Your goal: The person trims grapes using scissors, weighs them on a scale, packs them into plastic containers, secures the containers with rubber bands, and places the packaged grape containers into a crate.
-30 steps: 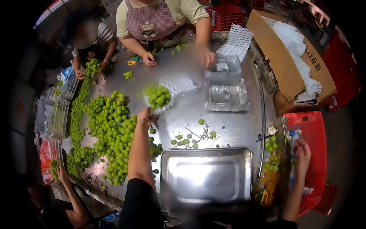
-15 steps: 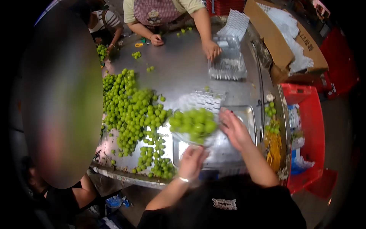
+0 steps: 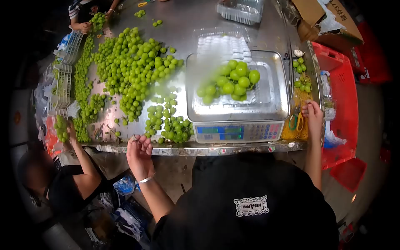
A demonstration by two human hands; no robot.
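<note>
My left hand [image 3: 140, 156] is at the table's front edge, palm up, fingers curled and thumb tip against the index; anything in that pinch is too small to name. At the right, my right hand [image 3: 313, 116] pinches its fingertips beside green-handled scissors [image 3: 295, 121] and yellow rubber bands [image 3: 303, 132]; what it holds is unclear. Between my hands, a bunch of green grapes [image 3: 238, 80] rests on white foam netting [image 3: 221, 48] in an open clear plastic box [image 3: 227, 32], on the metal pan of a scale [image 3: 273, 104]. Blur covers the bunch's left side.
A large grape pile [image 3: 133, 66] spreads left of the scale [image 3: 237, 132], with white baskets [image 3: 64, 83] beyond. Clear boxes [image 3: 241, 11] stand at the back. A red crate [image 3: 341, 100] is at the right. Two people's hands [image 3: 84, 27] [image 3: 71, 132] hold grapes at the left.
The grapes and lined box have come to rest on the scale pan. Both my hands have let go and moved apart, left hand leftward, right hand rightward to the rubber bands. The view has shifted.
</note>
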